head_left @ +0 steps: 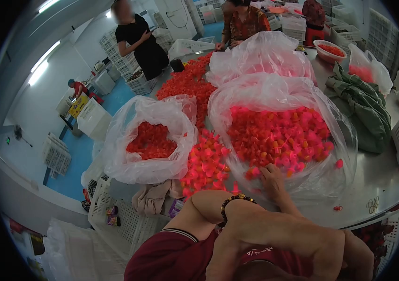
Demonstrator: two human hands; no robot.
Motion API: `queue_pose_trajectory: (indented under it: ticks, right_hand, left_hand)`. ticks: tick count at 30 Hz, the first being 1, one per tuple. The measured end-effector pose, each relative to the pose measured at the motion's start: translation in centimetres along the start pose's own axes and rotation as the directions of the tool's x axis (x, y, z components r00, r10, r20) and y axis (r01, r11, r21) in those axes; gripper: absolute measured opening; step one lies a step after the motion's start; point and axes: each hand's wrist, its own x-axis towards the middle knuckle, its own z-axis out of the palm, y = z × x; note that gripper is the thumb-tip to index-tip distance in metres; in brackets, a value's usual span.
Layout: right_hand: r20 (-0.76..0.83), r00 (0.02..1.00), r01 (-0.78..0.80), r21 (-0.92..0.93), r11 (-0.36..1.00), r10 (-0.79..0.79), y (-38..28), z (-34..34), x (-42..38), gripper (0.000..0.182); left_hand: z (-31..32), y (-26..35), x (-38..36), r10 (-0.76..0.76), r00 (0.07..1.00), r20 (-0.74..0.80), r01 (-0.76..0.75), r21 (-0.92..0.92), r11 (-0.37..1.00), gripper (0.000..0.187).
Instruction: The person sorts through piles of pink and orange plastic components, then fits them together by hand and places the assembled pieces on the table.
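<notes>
My right hand (272,180) reaches to the near edge of a big clear plastic bag (344,136). Its fingers are stretched out and touch small red and pink plastic pieces (279,136) heaped inside, some with orange parts. A dark bead bracelet (237,198) shows among my bent arms, close to the camera. The fingers of my left hand cannot be made out there. Just left of the bag lie loose glowing pink pieces (206,161). Farther left, a second clear bag (117,150) stands open around darker red pieces (150,140).
A long red heap (190,82) runs along the metal table toward a person in a patterned top (246,25). Another person in black (141,44) stands at left. Green cloth (361,105), a bowl (319,44) and a looped cord (373,205) lie right; white crates (120,215) stand below left.
</notes>
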Motion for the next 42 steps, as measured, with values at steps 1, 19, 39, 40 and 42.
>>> queue_pose_trajectory:
  ticks: [1,19,39,40,42]
  right_hand:
    - [0.009,1.0,-0.017,-0.011,1.0,0.017,-0.2,-0.1,0.1,0.026]
    - [-0.011,1.0,0.016,-0.008,1.0,-0.016,0.8,0.8,-0.2,0.028]
    - [-0.008,1.0,0.023,0.004,1.0,-0.023,0.7,0.4,-0.1,0.03]
    - [-0.002,1.0,0.021,0.009,1.0,-0.021,0.7,0.4,-0.1,0.031]
    - [-0.004,1.0,0.018,0.011,1.0,-0.018,0.6,0.4,-0.1,0.031]
  left_hand:
    - [0.1,-0.1,-0.1,0.006,1.0,-0.008,-0.006,0.004,1.0,0.044]
    - [0.9,0.6,-0.5,0.046,0.999,-0.017,-0.046,0.011,0.999,0.039]
    - [0.4,1.1,-0.2,0.046,0.998,-0.032,-0.049,-0.097,0.994,0.032]
    - [0.4,1.1,-0.2,0.046,0.998,-0.031,-0.049,-0.102,0.994,0.032]
    - [0.4,1.1,-0.1,0.045,0.999,-0.031,-0.048,-0.109,0.993,0.031]
